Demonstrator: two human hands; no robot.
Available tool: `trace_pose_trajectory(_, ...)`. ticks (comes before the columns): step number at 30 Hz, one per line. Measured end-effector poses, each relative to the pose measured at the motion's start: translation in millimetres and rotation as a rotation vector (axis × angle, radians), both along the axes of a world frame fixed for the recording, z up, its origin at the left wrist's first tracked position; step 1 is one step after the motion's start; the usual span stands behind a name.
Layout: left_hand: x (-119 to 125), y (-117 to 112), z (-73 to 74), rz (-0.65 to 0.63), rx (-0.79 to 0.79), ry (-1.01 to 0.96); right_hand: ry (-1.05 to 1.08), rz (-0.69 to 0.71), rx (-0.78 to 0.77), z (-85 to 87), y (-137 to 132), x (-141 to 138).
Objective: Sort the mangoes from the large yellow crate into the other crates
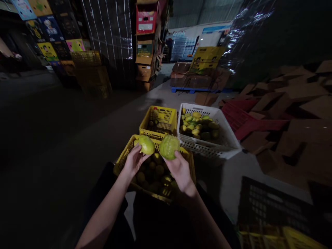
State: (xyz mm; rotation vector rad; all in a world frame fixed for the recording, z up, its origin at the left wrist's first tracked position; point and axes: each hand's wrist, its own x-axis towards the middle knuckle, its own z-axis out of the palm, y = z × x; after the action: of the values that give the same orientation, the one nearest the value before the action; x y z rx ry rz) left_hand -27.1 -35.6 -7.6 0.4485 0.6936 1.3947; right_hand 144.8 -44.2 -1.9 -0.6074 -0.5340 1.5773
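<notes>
My left hand (135, 159) grips a smooth yellow-green lemon (146, 145). Beside it, my right hand (181, 169) has its fingers round a larger, greener, bumpy-skinned lemon (169, 147). Both fruits are held up side by side, a small gap apart, over a yellow plastic crate (123, 155). Many darker, shaded fruits (153, 173) lie in that crate under my hands. Behind it stands a second yellow crate (158, 133) with a few fruits at its left side. To the right, a white crate (228, 136) holds several yellow and green lemons (195, 124).
Flattened cardboard (290, 138) and a red crate (241, 116) lie to the right. A dark crate (272, 200) stands at the lower right near yellow crates (275, 238). Stacked boxes (145, 48) and a blue pallet (192, 90) are farther back.
</notes>
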Motion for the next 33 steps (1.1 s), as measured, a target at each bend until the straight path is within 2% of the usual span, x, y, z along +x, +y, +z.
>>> trace_pose_trajectory(4,-4,1,7.8,-0.054,-0.085,-0.109,0.1,-0.061,-0.088,-4.0,7,5)
trace_pose_trajectory(10,1,-1,14.5,-0.122,-0.135,-0.126,0.117,-0.046,-0.054,-4.8,12,11)
trace_pose_trajectory(13,3,-2,18.7,-0.107,-0.193,-0.142,0.083,-0.103,-0.048,-3.3,13,10)
trace_pose_trajectory(17,1,0,20.6,-0.071,-0.324,-0.107,0.036,-0.184,-0.16,-2.3,12,8)
trace_pose_trajectory(22,-1,3,17.2,-0.212,-0.312,-0.148,-0.004,-0.083,-0.244,-3.5,12,10)
trace_pose_trajectory(26,3,2,15.7,-0.18,-0.328,-0.119,-0.04,-0.07,-0.222,-8.1,16,12)
trace_pose_trajectory(33,10,7,17.3,-0.07,-0.439,-0.207,-0.065,0.015,-0.272,-20.8,20,8)
